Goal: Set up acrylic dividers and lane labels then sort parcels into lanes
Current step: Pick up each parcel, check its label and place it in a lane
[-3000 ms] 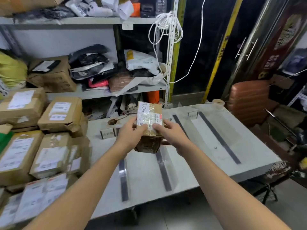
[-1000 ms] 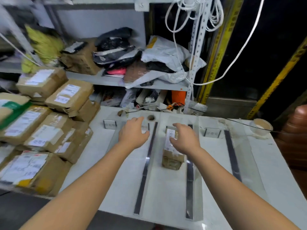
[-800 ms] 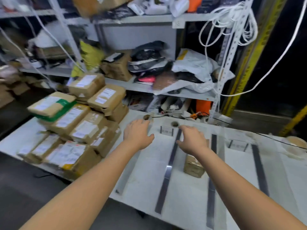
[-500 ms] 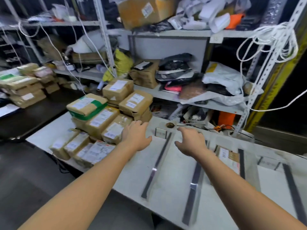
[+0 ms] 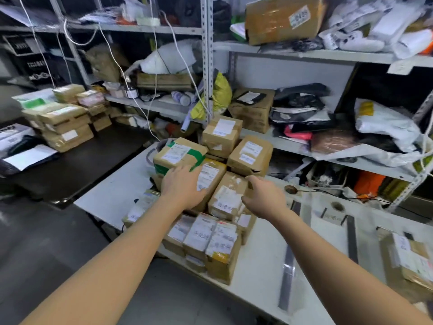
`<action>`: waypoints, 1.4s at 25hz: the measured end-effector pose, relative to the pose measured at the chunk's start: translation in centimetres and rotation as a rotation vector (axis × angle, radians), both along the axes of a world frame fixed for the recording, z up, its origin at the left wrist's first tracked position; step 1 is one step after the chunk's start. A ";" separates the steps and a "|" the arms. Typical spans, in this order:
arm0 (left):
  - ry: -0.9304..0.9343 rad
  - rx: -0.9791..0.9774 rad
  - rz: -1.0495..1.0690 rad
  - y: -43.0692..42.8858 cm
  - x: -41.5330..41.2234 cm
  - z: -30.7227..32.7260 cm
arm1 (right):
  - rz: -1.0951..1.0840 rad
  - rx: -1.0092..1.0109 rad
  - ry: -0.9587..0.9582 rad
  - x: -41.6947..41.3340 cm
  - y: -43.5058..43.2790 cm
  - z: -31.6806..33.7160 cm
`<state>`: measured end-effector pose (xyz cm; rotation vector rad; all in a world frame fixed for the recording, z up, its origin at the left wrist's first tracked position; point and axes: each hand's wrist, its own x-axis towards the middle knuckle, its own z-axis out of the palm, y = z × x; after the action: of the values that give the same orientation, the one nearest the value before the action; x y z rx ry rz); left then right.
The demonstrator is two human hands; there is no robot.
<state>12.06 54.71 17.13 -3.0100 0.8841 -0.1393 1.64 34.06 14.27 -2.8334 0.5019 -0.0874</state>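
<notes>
A pile of brown taped parcels (image 5: 249, 153) with white labels fills the left part of the white table (image 5: 112, 198). My left hand (image 5: 182, 187) lies flat, fingers spread, on a parcel (image 5: 210, 174) in the middle of the pile. My right hand (image 5: 263, 199) touches the right edge of the neighbouring parcel (image 5: 228, 195), fingers loosely bent. Acrylic dividers on dark strips (image 5: 287, 266) run across the table to the right. A small lane label stand (image 5: 332, 216) sits at their far end. One parcel (image 5: 412, 261) lies in a lane at the right edge.
Metal shelves (image 5: 206, 66) crammed with bags and boxes stand behind the table. White cords (image 5: 140, 106) hang down from them. A black table (image 5: 77, 165) on the left carries more stacked parcels (image 5: 63, 123). A tape roll (image 5: 337, 205) lies near the label stand.
The view swung left from the lanes to the pile. Both hands left the parcel set down in a lane and moved onto parcels in the pile.
</notes>
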 end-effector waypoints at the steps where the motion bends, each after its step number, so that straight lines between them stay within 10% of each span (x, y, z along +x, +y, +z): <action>1: 0.018 -0.014 0.013 1.0 1.4 0.0 | 0.006 0.008 -0.009 1.5 0.7 0.1; 15: 0.247 -0.046 0.174 6.1 21.9 -2.3 | 0.023 0.315 -0.036 21.7 4.9 -3.3; 22: 0.748 -0.556 0.193 6.6 26.9 -6.3 | -0.332 0.789 -0.096 25.0 9.5 -4.1; 35: 0.667 -0.778 -0.087 8.5 27.9 -7.3 | -0.639 1.121 -0.343 24.0 16.3 -2.8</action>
<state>39.97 63.24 9.80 -3.8110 1.2231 0.7380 25.65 50.34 11.44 -1.4713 0.9619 -0.2930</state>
